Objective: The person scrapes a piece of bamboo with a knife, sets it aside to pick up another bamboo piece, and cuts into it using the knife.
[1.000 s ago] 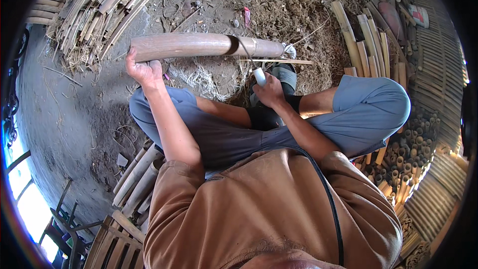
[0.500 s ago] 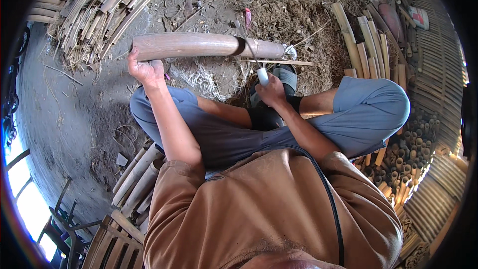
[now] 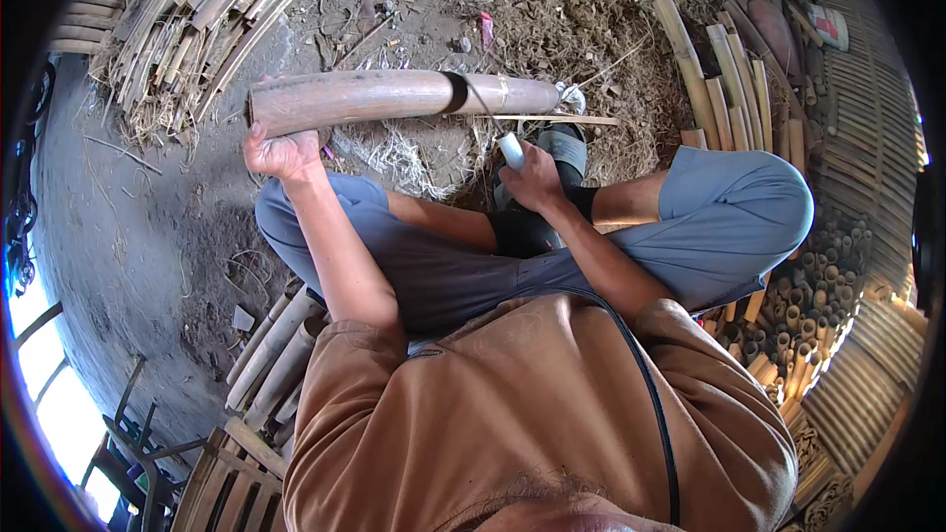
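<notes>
A thick bamboo pole lies across the space before my crossed legs, its left end held up. My left hand grips that end from below, with part of the fingers hidden behind the pole. My right hand is closed around the white handle of a hooked tool. From the handle a thin curved shank runs up to a dark curved blade, which lies across the pole's upper side. The pole's right end is near my sandalled foot, beside some whitish wrapping.
Split bamboo strips are heaped at the far left. Bamboo pieces stand at the right, with many cut tubes below them. Shavings cover the ground ahead. More poles and a slatted wooden piece lie at my left side.
The pole's left end has shifted left and slightly down with my left hand. The dark blade has slid left along the pole, and my right hand has moved slightly left.
</notes>
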Demonstrator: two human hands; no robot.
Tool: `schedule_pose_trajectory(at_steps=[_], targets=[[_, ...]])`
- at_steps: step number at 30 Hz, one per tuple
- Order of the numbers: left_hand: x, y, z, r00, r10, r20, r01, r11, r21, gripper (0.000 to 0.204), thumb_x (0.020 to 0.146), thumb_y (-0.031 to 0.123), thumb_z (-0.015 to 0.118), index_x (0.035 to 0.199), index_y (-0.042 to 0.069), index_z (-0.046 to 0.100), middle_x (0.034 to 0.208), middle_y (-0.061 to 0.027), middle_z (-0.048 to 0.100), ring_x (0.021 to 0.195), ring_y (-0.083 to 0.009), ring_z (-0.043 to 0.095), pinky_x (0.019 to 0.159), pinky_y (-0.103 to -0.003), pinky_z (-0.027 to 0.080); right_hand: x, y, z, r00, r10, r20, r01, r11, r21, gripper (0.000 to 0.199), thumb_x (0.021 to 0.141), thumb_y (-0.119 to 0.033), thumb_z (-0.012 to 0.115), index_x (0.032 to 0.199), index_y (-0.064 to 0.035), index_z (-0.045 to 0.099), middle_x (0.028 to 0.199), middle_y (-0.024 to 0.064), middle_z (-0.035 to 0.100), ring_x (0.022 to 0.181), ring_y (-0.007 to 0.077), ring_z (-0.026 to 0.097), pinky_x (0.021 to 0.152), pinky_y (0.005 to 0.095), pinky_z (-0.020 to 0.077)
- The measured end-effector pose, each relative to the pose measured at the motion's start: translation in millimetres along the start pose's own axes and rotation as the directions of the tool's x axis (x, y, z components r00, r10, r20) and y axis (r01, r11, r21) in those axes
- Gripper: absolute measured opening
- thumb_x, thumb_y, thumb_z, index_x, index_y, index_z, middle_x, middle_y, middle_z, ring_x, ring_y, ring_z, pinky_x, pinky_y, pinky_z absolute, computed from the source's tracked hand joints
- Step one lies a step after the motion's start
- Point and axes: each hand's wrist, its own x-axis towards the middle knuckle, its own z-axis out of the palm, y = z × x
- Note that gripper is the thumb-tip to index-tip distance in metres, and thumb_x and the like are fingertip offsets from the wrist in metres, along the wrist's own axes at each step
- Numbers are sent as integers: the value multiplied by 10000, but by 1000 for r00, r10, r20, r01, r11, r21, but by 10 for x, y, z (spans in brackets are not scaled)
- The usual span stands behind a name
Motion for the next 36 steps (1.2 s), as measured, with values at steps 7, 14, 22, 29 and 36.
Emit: schedule_pose_trajectory(at_steps=[7, 14, 22, 29, 36], targets=[[25, -1, -157, 996, -15, 87, 21, 998, -66, 819, 584, 255, 711, 1309, -78, 522, 1327, -196, 563, 1268, -364, 503, 1113, -589, 323, 116, 361, 148, 965, 223, -137, -216, 974, 66, 412, 765, -247, 630, 1063, 36, 610, 918, 242, 682, 861, 427, 661, 780, 485, 527], [8, 75, -155, 986, -19, 166, 31, 997, -71, 837, 576, 274, 711, 1311, -77, 522, 1325, -208, 561, 1271, -380, 496, 1123, -587, 305, 18, 36, 34, 998, -49, -40, 51, 998, 43, 378, 747, -230, 634, 1021, 28, 596, 876, 259, 652, 872, 463, 620, 802, 502, 498], [35, -8, -164, 986, 61, 157, -52, 997, -61, 843, 587, 344, 725, 1307, -52, 535, 1305, -219, 567, 1263, -395, 494, 1151, -583, 253, 109, 341, 126, 926, 362, -110, -323, 908, 266, 368, 749, -268, 640, 977, 22, 639, 873, 231, 687, 856, 381, 684, 791, 444, 537], [26, 95, -146, 970, 38, 241, -24, 998, -62, 832, 572, 307, 730, 1292, -66, 543, 1293, -186, 588, 1248, -357, 523, 1169, -523, 272, 30, 67, 41, 1000, -12, -24, 12, 1000, -24, 440, 758, -241, 638, 1094, 42, 606, 994, 276, 662, 932, 450, 633, 849, 488, 519], [7, 96, -206, 976, 52, 211, -49, 999, -19, 854, 584, 352, 732, 1314, -41, 529, 1305, -219, 560, 1267, -375, 489, 1156, -553, 262, 103, 195, 139, 974, 217, -62, -209, 971, 112, 423, 748, -246, 639, 1066, 32, 617, 890, 256, 673, 856, 417, 667, 783, 468, 539]])
